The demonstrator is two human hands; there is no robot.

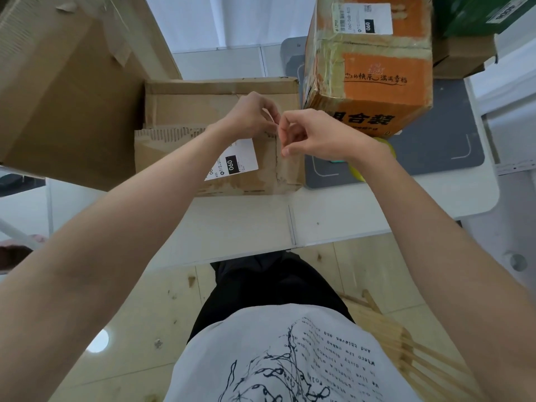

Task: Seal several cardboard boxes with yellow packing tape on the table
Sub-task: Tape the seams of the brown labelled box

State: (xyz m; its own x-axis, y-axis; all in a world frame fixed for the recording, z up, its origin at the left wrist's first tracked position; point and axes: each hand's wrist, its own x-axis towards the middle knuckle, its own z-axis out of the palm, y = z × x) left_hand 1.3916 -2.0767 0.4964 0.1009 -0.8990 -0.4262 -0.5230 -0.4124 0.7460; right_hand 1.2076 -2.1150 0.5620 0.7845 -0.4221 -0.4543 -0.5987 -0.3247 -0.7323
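A flat brown cardboard box with a white shipping label lies on the white table in front of me. Above its right part my left hand and my right hand meet, fingers curled. Their fingertips pinch the top of a thin, nearly see-through strip of tape that hangs down over the box toward the table's front edge. The yellow tape roll lies on the table, mostly hidden behind my right wrist.
A large brown box stands at the left, touching the flat one. An orange taped box sits at the right on a grey mat. A green box and a small brown one are at the far right.
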